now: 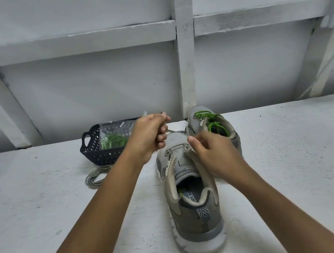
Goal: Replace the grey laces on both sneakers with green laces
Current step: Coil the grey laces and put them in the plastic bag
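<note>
Nearest: heel of a grey mesh sneaker with a white sole (pixel 196 217), standing upright on the white painted tabletop (pixel 43 215). Its long axis runs almost straight away from the person, heel near and toe far. The near eyelets look empty.

The left hand (pixel 149 137) is over the toe end, fingers curled round what looks like a thin grey lace strand (pixel 177 132) that leads to the front eyelets. The right hand (pixel 216 152) is at the right eyelet flap, mid-shoe, with the thumb tip at the flap edge. Cannot tell whether it pinches the flap or only steadies it.

The key relation is that the strand lies toe-side, under and just right of the left hand, so the pull-out probably goes up and away along the shoe axis.

A dark perforated plastic basket (pixel 92 148) holds a clear bag of green laces (pixel 112 139) and sits just left of and behind the left hand, making that the nearer hand for the fetch. A coiled grey lace (pixel 97 177) lies in front of the basket. A second grey sneaker (pixel 198 113), already laced with green laces (pixel 212 121), stands behind the right hand.
</note>
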### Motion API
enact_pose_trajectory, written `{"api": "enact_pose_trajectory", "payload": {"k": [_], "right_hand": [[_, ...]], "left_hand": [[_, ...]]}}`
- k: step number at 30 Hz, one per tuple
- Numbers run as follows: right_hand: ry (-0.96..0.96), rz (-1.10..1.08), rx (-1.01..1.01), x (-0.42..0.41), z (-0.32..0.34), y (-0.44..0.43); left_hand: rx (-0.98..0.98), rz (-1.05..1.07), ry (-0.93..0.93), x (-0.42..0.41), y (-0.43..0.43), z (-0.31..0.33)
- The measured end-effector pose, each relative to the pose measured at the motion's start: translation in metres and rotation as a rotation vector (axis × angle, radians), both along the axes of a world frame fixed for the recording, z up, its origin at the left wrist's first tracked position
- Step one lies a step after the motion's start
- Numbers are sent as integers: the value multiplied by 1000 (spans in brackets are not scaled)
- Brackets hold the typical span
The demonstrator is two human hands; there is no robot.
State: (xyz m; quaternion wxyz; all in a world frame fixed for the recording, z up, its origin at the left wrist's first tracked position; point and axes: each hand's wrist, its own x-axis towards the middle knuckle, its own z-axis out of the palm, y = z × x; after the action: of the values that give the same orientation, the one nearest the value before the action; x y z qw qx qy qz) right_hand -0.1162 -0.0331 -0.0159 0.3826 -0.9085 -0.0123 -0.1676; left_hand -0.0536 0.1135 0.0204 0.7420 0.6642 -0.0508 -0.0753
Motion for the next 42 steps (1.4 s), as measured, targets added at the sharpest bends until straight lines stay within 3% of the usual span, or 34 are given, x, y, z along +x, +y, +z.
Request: {"api": "enact_pose_trajectory", "payload": {"k": [3, 8, 12, 17, 21, 26, 31, 33, 37, 42], "right_hand": [[-106, 58, -53, 22, 18, -5], [-14, 291, -27, 54, 36, 7], [-20, 253, -27, 68, 47, 6], [-219, 223, -130, 75, 74, 4], [-122, 366, -248, 59, 66, 2], [-78, 436, -316, 44, 35, 14], [-130, 510, -379, 17, 31, 13], [-79, 518, -325, 5, 38, 10], [94, 576, 13, -12, 65, 2], [-41, 585, 161, -13, 106, -9]], "left_hand": [[-22, -146, 35, -13, -4, 14], [-99, -248, 63, -24, -10, 27], [-92, -286, 103, -26, -9, 27], [-43, -435, 142, -35, -12, 28], [-134, -561, 54, -40, -20, 40], [-376, -501, -40, -21, -13, 60], [-434, -356, -37, 2, 1, 65], [-431, -316, -20, 9, 5, 61], [-372, -289, -7, 15, 11, 48], [-222, -299, -31, 13, 13, 35]]}}
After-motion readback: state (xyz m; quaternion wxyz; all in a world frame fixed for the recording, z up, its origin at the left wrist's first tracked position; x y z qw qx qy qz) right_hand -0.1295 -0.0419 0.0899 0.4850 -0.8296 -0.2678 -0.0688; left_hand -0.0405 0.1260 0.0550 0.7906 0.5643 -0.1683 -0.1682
